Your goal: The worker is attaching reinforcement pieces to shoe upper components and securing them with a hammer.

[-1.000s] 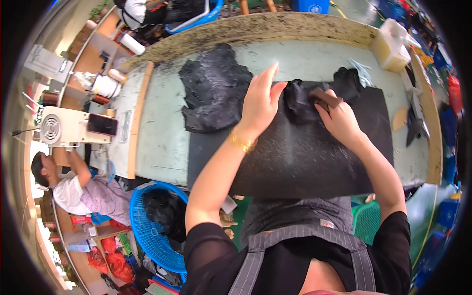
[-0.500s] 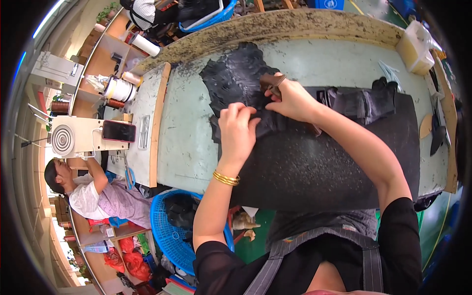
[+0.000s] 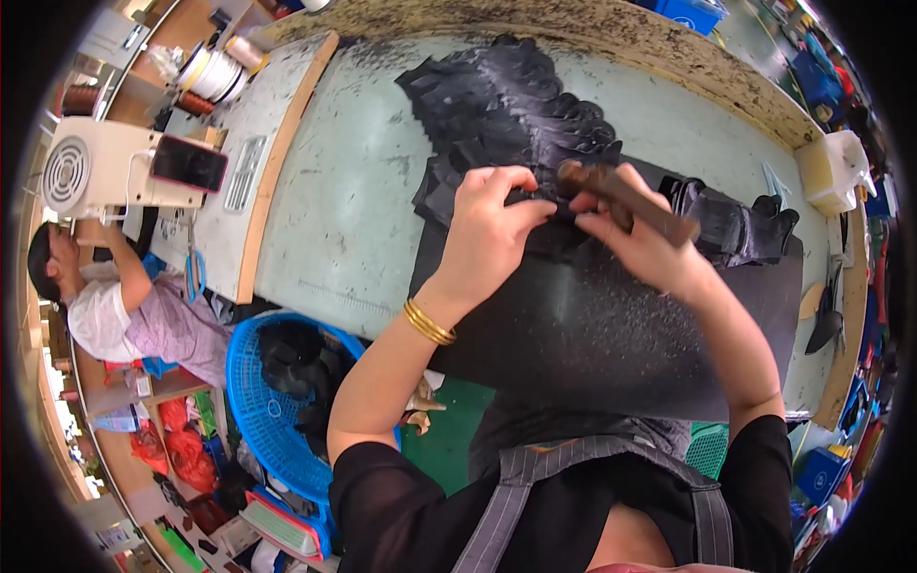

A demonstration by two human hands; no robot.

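Observation:
A thick overlapping spread of black leather-like pieces point(image 3: 506, 105) lies at the far side of the bench, its near end on a black board point(image 3: 611, 334). My left hand point(image 3: 492, 224) is closed in a pinch at the near edge of the spread, on what looks like one black piece point(image 3: 521, 196). Just to its right, my right hand point(image 3: 659, 263) grips a brown stick-shaped tool point(image 3: 635, 199), tilted across the palm; its exact kind is unclear. A second row of black pieces point(image 3: 735, 229) rests on the board's far right part.
A wooden rim point(image 3: 688, 53) bounds the pale bench point(image 3: 334, 181). A whitish jug point(image 3: 829, 172) stands far right. At left are a phone point(image 3: 189, 164) on a cream machine, a blue basket point(image 3: 272, 430) of black pieces, and a co-worker point(image 3: 143, 315).
The whole view has shifted. In my right hand the brown tool has swung round and now slants toward the wrist. My left hand remains at the edge of the black pieces.

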